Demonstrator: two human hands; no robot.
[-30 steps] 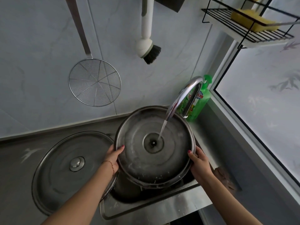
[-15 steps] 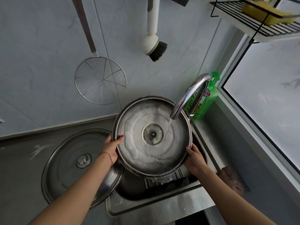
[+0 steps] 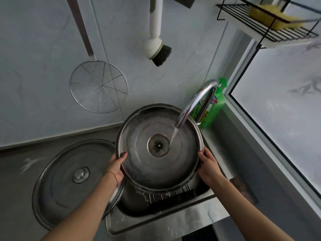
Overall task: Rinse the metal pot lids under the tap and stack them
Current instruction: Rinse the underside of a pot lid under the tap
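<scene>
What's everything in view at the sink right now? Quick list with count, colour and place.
Held lid: 1, steel, underside up, over the sink under the stream
Second lid: 1, steel with knob, flat on the counter, left of the sink
Tap: 1, chrome, running
Sink: 1, steel, below the held lid
Soap bottle: 1, green, behind the tap
Wire skimmer: 1, steel, hanging on the wall
Dish brush: 1, white with black bristles, hanging on the wall
Wire shelf: 1, black, top right
Sponge: 1, yellow, on the shelf
Left hand: grips the lid's left rim
Right hand: grips the lid's right rim
</scene>
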